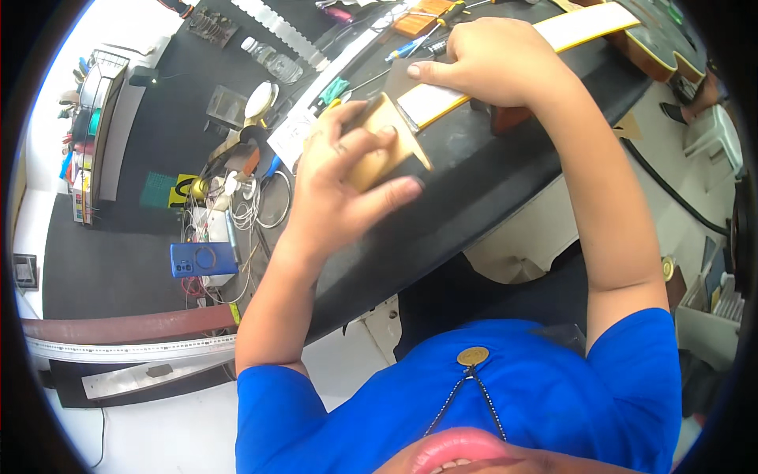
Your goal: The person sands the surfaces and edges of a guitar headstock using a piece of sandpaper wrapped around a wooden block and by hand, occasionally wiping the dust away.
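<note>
A guitar lies along the bench, its dark body at the upper right. Its neck shows as a pale strip with yellow edges, running toward the middle. My right hand is closed over the neck, thumb stretched along it beside a thin grey piece. At the neck's near end is a pale wooden part that looks like the headstock. My left hand curls loosely around it, fingers spread and thumb apart at its lower edge. Part of this wood is hidden behind my fingers.
A reddish-brown support sits under the neck. Left of my arm are tangled cables and a blue phone. A plastic bottle and screwdrivers lie farther back. A long ruler runs along the near left edge.
</note>
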A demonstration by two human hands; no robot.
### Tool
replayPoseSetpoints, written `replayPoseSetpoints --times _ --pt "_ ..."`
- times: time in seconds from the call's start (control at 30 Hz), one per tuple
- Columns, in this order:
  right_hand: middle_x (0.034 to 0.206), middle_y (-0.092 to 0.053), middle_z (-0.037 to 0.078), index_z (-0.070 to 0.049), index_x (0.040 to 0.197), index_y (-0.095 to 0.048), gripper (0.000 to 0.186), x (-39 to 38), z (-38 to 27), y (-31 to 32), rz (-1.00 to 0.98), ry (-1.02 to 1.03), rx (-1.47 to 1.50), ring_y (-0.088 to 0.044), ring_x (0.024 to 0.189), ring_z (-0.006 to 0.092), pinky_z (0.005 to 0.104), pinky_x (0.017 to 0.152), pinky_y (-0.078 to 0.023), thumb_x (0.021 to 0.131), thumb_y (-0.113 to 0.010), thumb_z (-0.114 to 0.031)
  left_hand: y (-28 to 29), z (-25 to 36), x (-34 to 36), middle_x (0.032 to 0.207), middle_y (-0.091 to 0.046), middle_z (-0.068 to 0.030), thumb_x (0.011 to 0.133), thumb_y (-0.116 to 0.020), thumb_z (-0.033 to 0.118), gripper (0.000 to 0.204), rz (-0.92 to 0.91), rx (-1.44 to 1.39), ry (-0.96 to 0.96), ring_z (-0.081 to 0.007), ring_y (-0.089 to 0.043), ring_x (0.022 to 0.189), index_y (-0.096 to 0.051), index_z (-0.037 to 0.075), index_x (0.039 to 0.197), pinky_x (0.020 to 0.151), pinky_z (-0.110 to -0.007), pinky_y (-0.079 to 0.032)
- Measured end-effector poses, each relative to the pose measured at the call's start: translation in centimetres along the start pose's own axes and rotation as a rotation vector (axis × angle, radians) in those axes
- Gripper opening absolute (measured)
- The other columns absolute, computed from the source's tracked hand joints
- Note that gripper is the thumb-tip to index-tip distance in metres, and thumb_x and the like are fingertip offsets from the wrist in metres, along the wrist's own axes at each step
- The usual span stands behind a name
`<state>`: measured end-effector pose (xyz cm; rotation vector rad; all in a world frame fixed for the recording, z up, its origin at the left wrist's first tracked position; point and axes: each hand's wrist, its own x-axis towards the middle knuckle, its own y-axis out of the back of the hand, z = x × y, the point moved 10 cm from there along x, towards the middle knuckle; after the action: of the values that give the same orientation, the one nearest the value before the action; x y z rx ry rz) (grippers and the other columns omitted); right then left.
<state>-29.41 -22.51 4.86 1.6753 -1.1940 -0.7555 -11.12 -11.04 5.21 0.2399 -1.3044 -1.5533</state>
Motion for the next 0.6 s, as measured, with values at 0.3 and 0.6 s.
replayPoseSetpoints --times 0.3,0.6 --pt "0.102 -0.081 0.025 0.002 0.098 -0.084 0.081 0.4 -0.8 -0.3 -0.126 0.118 -0.198 -0.079 0.102 0.0412 0.0493 0.094 -0.060 0.103 -0.052 -0.071 0.2 -0.6 -0.6 0.147 -0.062 -0.0306 0.078 -0.100 0.041 0.063 -0.007 0.066 0.012 -0.0463 -0.063 0.134 -0.079 0.006 0.126 0.114 -0.054 -0.048" --pt "0.097 -0.082 0.023 0.000 0.094 -0.085 0.078 -0.5 -0.8 0.8 -0.016 0.203 -0.089 -0.079 0.098 0.0407 0.0483 0.091 -0.061 0.104 -0.051 -0.069 0.3 0.5 -1.3 0.148 -0.064 -0.0298 0.078 -0.100 0.034 0.059 0.043 0.090 0.078 -0.0451 -0.063 0.134 -0.079 0.006 0.126 0.115 -0.053 -0.047"
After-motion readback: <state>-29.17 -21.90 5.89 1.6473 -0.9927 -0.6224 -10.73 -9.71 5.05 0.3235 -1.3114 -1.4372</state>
